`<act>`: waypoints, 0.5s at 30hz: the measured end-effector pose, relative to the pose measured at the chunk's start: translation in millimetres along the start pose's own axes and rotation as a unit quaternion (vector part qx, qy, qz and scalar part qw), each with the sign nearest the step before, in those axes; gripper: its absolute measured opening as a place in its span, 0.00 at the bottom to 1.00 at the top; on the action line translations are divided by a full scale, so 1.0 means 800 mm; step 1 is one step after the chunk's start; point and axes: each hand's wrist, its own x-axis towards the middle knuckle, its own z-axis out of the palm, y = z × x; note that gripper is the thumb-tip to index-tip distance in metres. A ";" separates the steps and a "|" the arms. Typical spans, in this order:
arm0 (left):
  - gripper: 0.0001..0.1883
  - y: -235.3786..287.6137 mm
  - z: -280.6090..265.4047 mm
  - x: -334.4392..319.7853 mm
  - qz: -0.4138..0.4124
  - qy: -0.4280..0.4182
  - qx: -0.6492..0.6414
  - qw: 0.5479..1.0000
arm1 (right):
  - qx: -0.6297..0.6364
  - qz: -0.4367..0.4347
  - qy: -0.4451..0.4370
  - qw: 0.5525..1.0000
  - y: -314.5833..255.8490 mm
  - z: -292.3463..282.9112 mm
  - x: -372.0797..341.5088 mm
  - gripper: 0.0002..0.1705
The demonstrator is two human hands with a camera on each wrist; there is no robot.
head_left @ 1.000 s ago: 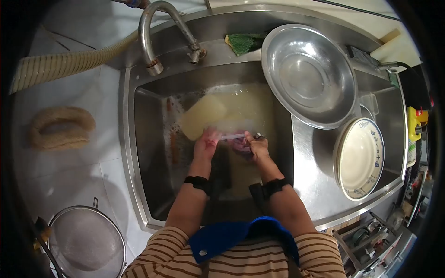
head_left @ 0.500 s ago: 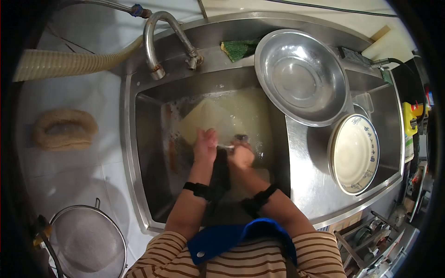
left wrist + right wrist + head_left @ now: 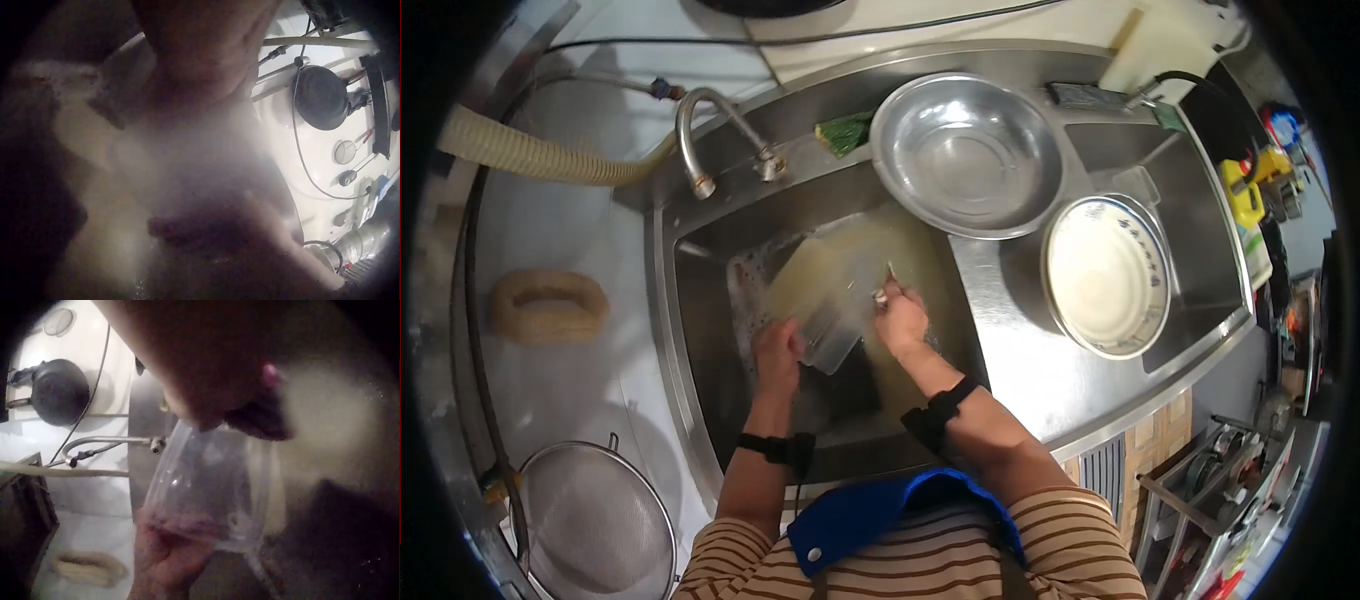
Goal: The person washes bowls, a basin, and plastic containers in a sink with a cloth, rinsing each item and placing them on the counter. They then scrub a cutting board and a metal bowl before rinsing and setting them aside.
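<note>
In the head view, my left hand [image 3: 778, 355] grips the near left end of a clear plastic container [image 3: 835, 343], tilted over the murky water. The right wrist view shows the left fingers wrapped around the lower end of this container [image 3: 206, 487]. My right hand [image 3: 902, 322] is at its far right side, fingers curled around a dark purplish cloth [image 3: 259, 419] with a pink patch. Most of that cloth is hidden behind the hand. A pale yellowish, box-like piece [image 3: 798, 278] lies in the water beyond the left hand. The left wrist view is blurred and fogged.
The steel sink [image 3: 700, 400] holds soapy water. A large metal basin [image 3: 965, 160] and stacked plates [image 3: 1107, 280] stand to the right. Beyond are the faucet [image 3: 700, 150] and a green scouring pad [image 3: 843, 133]. A mesh strainer [image 3: 600, 520] lies at left.
The container has come up into plain sight and turned, its near end now toward the left hand. My right hand has moved to its far right side. The head view has swung rightward.
</note>
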 end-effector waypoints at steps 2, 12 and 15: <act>0.09 0.036 -0.008 -0.012 -0.061 0.009 -0.192 0.979 | 0.047 0.192 -0.081 0.977 0.022 -0.005 -0.002 0.19; 0.11 0.165 0.022 -0.053 0.233 -0.126 -0.044 0.963 | 0.189 0.249 -0.094 0.945 0.051 -0.037 -0.047 0.20; 0.10 0.229 0.072 -0.065 0.389 -0.152 -0.050 0.907 | 0.159 0.256 -0.136 0.944 0.052 -0.045 -0.051 0.18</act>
